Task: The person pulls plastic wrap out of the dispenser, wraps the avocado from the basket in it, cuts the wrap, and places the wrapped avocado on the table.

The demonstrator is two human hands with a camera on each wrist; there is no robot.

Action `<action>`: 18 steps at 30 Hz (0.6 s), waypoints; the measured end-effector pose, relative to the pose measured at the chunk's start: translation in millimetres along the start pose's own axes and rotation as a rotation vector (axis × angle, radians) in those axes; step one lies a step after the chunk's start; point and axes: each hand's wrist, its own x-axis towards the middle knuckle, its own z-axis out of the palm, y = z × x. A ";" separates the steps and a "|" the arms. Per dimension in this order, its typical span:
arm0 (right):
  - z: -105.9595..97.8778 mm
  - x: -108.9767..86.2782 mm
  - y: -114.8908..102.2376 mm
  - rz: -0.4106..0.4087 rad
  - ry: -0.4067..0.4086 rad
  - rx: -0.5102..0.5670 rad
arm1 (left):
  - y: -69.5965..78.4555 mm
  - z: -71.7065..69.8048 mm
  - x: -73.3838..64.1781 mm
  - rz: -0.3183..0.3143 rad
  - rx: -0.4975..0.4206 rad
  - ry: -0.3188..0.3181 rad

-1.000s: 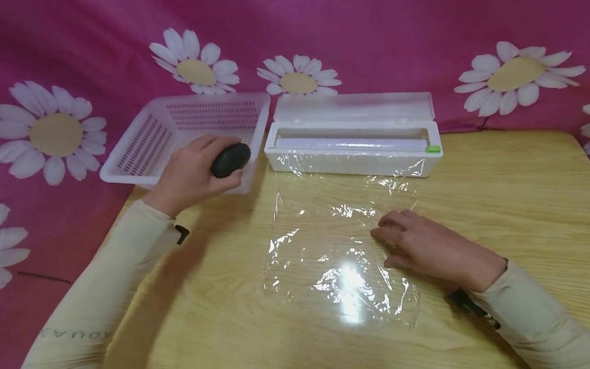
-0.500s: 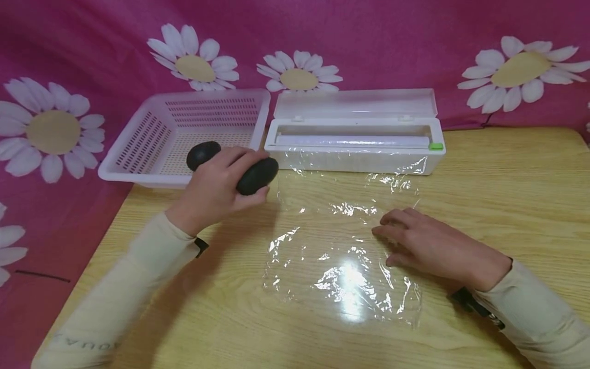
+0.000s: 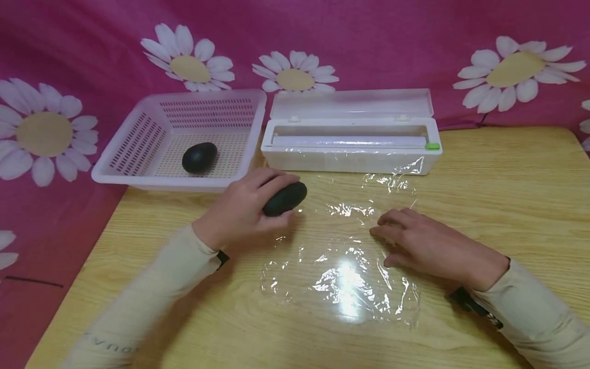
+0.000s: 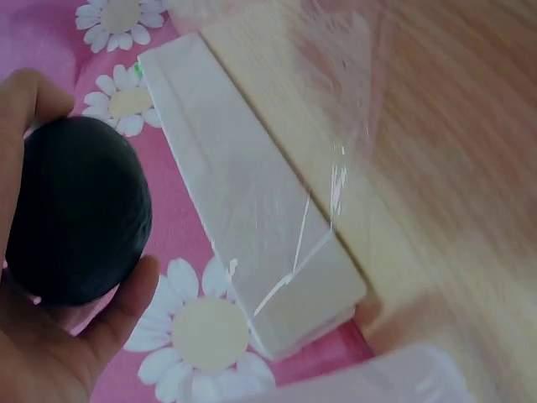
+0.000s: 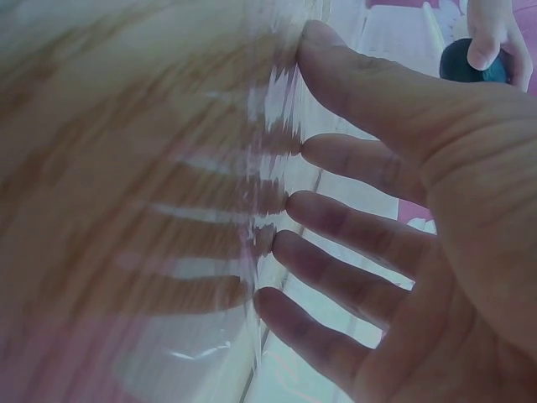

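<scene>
My left hand (image 3: 241, 207) grips a dark, smooth avocado (image 3: 287, 199) between thumb and fingers, held over the upper left part of a clear sheet of cling film (image 3: 322, 259). In the left wrist view the avocado (image 4: 84, 210) fills the space between fingers and thumb. My right hand (image 3: 428, 246) rests with spread fingers on the right edge of the film; in the right wrist view its fingertips (image 5: 270, 300) touch the shiny surface. The film runs out of a white dispenser box (image 3: 350, 161), whose lid stands up and shows the roll (image 3: 350, 141) inside.
A white slotted basket (image 3: 129, 179) stands at the back left, holding a second dark avocado (image 3: 199, 158). A green slider (image 3: 432, 146) sits at the box's right end. Behind the wooden table (image 3: 507, 195) hangs a pink flowered cloth (image 3: 392, 46).
My left hand has carried the avocado from over the basket rightward and nearer, to above the film. The avocado in the basket has come into view. My right hand stays in place.
</scene>
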 end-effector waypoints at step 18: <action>0.6 0.6 0.7 0.006 -0.008 0.004 | 23.8 41.2 13.9 0.056 -0.131 -0.292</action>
